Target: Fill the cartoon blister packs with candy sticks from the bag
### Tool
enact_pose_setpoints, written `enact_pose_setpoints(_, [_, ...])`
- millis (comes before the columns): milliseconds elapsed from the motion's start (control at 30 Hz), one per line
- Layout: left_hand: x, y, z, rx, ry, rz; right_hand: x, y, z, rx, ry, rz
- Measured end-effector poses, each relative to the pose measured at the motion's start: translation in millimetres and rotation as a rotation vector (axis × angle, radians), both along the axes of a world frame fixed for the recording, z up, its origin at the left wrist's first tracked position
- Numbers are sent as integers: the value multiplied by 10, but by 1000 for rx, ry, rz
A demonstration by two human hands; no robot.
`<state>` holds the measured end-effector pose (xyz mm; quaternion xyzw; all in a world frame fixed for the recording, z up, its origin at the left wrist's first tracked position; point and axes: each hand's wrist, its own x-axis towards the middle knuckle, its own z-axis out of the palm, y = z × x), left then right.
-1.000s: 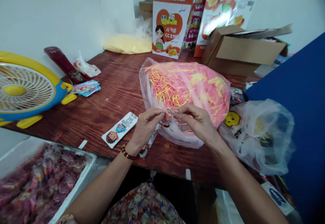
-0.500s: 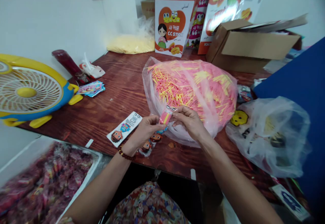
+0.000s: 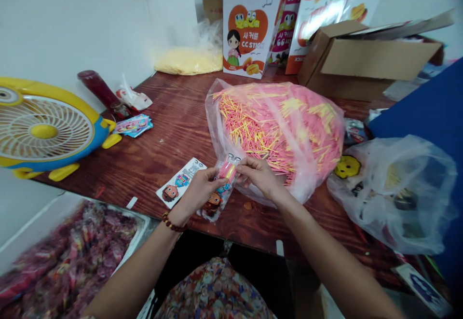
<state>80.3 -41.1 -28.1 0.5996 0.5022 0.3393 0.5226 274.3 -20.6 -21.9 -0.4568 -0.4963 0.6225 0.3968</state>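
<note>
My left hand (image 3: 203,185) pinches the left side of a small clear packet (image 3: 227,170) with pink and yellow sticks inside. Thumb and fingers of my right hand (image 3: 257,175) are closed at its upper right edge. Just below, a brown cartoon face printed on clear wrapping (image 3: 213,202) shows near the table edge; whether it belongs to the held packet I cannot tell. A stack of flat printed packets (image 3: 177,184) with the same face lies left of my left hand. Behind my hands rests a big clear bag (image 3: 275,126) full of loose pink and yellow sticks.
A yellow and blue fan (image 3: 47,131) stands at left, near a dark red bottle (image 3: 99,90). Wrapped pieces fill a white tub (image 3: 141,232) at lower left. Cartons (image 3: 249,29) and an open brown box (image 3: 361,63) stand behind. A knotted plastic bag (image 3: 394,193) sits at right.
Both hands have moved slightly down and left with the packet, which now overlaps the cartoon-face wrapping below. The camera view has shifted a little.
</note>
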Motion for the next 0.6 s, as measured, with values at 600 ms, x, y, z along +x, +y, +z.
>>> enact_pose_setpoints(600, [-539,-46,-391,480,657,125,510,244,-42,338,-1012,-111])
